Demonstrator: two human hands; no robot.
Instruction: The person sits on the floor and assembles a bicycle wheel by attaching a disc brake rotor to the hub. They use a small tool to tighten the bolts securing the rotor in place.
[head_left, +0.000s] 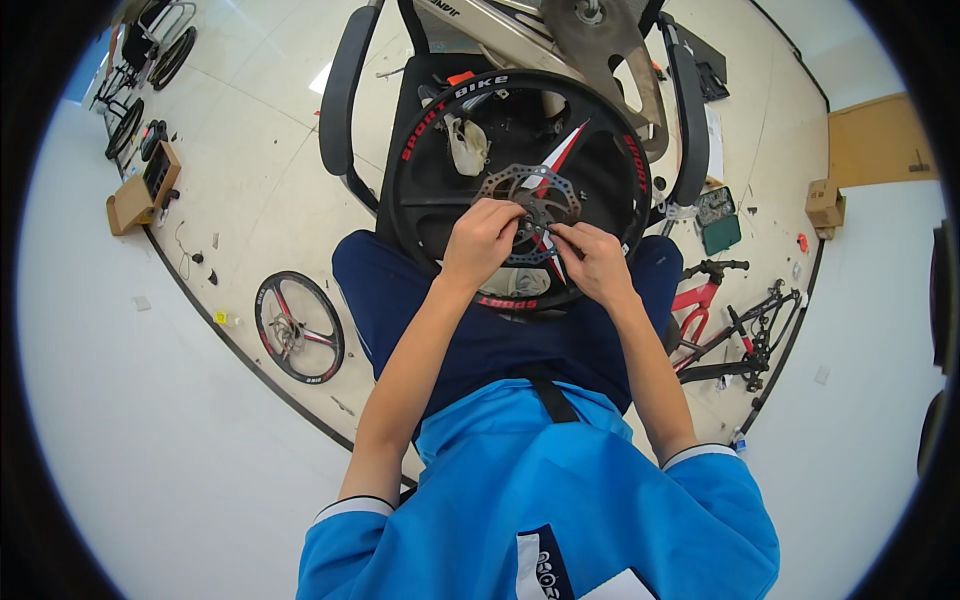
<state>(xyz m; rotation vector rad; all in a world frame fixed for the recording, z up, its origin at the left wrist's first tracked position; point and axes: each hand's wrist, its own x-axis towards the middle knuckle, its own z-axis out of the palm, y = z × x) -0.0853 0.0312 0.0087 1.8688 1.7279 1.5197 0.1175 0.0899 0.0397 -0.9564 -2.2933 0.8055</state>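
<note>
A black bicycle wheel (408, 195) with red and white markings lies flat across my lap and a black chair (345, 95). At its hub sits a metal brake disc (525, 173) with a perforated ring. My left hand (482, 240) is over the left side of the disc, thumb and fingers pinched near the hub. From the right, my right hand (597, 262) reaches the hub area with its fingertips also pressed together. Whatever is between the fingers of either hand is too small to make out. A whitish cloth or glove (467, 147) shows between the wheel's spokes.
A pale bike frame (490, 32) and a grey metal part (600, 45) extend beyond the wheel. Another three-spoke wheel (289, 332) is on the floor at left. To the right are a red and black bike frame (699, 300), a green case (721, 235) and a cardboard box (825, 205).
</note>
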